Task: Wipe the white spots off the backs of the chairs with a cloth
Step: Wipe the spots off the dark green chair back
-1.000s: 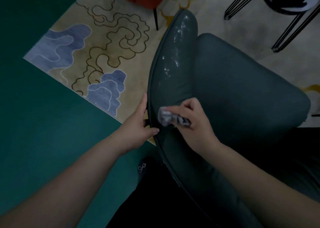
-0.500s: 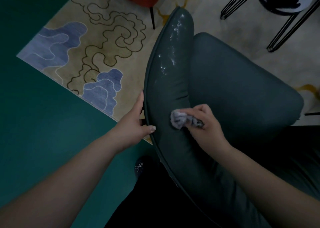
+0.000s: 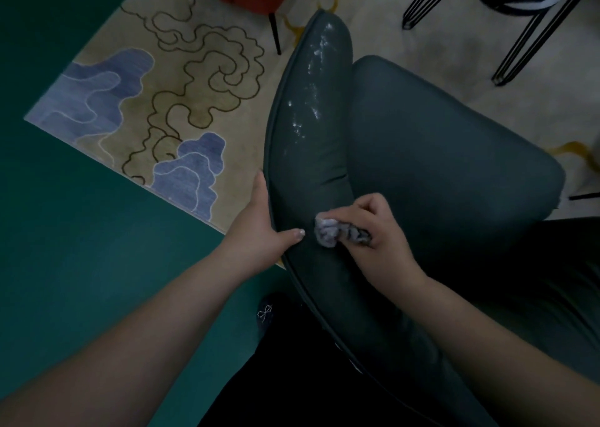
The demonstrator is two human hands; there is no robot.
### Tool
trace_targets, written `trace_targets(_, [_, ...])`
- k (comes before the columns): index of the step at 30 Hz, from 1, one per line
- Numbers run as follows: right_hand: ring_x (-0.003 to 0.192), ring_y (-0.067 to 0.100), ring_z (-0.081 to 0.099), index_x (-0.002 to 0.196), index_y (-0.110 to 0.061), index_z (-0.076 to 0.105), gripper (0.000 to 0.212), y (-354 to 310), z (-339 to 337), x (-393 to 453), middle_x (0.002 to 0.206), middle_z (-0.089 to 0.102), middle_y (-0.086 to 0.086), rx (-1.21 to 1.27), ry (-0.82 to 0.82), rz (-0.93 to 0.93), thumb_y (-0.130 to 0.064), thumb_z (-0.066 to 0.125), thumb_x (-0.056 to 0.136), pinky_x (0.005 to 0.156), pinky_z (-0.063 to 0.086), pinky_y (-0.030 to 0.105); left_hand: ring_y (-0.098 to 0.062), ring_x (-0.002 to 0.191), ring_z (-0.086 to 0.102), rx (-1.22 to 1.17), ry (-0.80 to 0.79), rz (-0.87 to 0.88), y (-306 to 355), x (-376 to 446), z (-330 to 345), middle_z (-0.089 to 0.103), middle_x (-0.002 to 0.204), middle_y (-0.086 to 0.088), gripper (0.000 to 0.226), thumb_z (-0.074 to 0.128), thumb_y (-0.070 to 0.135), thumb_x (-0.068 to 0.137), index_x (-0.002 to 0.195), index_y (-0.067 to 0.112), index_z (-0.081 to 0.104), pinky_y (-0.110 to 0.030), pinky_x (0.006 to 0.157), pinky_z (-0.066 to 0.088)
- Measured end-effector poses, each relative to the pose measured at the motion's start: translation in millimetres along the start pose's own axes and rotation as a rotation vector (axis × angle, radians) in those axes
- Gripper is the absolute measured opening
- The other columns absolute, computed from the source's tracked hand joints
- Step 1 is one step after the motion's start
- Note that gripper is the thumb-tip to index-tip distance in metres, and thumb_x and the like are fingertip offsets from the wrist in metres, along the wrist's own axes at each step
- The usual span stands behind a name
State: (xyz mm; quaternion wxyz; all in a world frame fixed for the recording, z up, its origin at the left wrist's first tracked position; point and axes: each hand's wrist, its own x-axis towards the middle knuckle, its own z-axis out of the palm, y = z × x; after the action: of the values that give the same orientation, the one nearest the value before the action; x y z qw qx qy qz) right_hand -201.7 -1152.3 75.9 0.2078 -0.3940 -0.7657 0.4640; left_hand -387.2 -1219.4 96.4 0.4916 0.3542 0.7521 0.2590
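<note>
My right hand [image 3: 373,228] has the balled-up cloth [image 3: 328,232] pinched against the chair back [image 3: 311,173], left hand [image 3: 259,228] gripping its edge just beside. Patch under the cloth looks clean, but white spots [image 3: 311,102] further out from my hands still need wiping.

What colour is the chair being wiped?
Dark teal-green chair, with white spots on its back; head view.

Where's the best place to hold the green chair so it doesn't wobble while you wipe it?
Probably the backrest's piped outer edge, from the rug side, where the left hand grips it: thumb on top, fingers behind. That rim looks thin enough to clamp, away from the cloth.
</note>
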Motion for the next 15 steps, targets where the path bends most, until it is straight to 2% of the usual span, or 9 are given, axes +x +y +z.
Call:
trace_targets(2, [0.089,0.014,0.048,0.109,-0.025,0.07,0.046,2.3,-3.7,0.0,0.092,0.037,-0.002,-0.033,-0.064,-0.072,0.009,0.068,0.078,0.084,0.042,0.016,-0.014,0.132,0.042,-0.004,0.007,0.007,-0.6,1.1,0.5,0.034,0.151,0.011,0.107,0.073,0.017,0.08,0.152,0.032,-0.004,-0.039,0.108,0.038])
trace_targets(3, [0.089,0.018,0.049,0.109,-0.025,0.069,0.048,6.6,-8.0,1.4,0.093,0.038,0.0,-0.054,-0.061,-0.046,0.011,0.067,0.078,0.085,0.042,0.017,-0.014,0.133,0.041,-0.012,0.005,0.004,-0.5,1.2,0.8,0.033,0.152,0.011,0.107,0.073,0.016,0.08,0.152,0.033,-0.004,-0.039,0.109,0.038])
trace_targets(6, [0.09,0.017,0.051,0.107,-0.025,0.069,0.048,17.8,-17.4,1.2,0.096,0.044,0.011,-0.049,0.077,0.142,0.014,0.063,0.079,0.086,0.041,0.016,-0.015,0.134,0.04,-0.008,0.014,-0.007,-0.6,1.6,1.6,0.032,0.152,0.012,0.106,0.073,0.016,0.081,0.152,0.033,-0.004,-0.04,0.11,0.037])
trace_targets(8, [0.09,0.013,0.051,0.105,-0.027,0.068,0.045,17.6,-13.1,-2.3,0.099,0.044,0.012,0.003,0.151,0.22,0.011,0.065,0.08,0.086,0.04,0.011,-0.017,0.132,0.042,0.012,0.027,-0.011,0.3,2.1,2.6,0.034,0.152,0.01,0.105,0.072,0.016,0.081,0.152,0.034,-0.003,-0.04,0.109,0.038])
trace_targets(12, [0.087,0.008,0.049,0.107,-0.023,0.072,0.037,7.8,-1.4,-5.2,0.095,0.041,0.007,0.014,0.115,0.07,0.002,0.071,0.079,0.085,0.038,0.009,-0.018,0.131,0.044,0.003,0.011,-0.032,0.5,4.8,2.5,0.036,0.151,0.009,0.104,0.073,0.018,0.081,0.152,0.032,-0.002,-0.041,0.107,0.04])
trace_targets(15, [0.088,0.014,0.048,0.108,-0.022,0.072,0.039,9.4,-3.7,1.5,0.094,0.039,0.005,-0.051,0.094,0.037,0.004,0.071,0.079,0.085,0.039,0.01,-0.016,0.132,0.043,0.032,0.05,-0.028,4.4,3.6,6.1,0.035,0.151,0.008,0.109,0.078,0.033,0.075,0.152,0.029,0.0,-0.038,0.108,0.039])
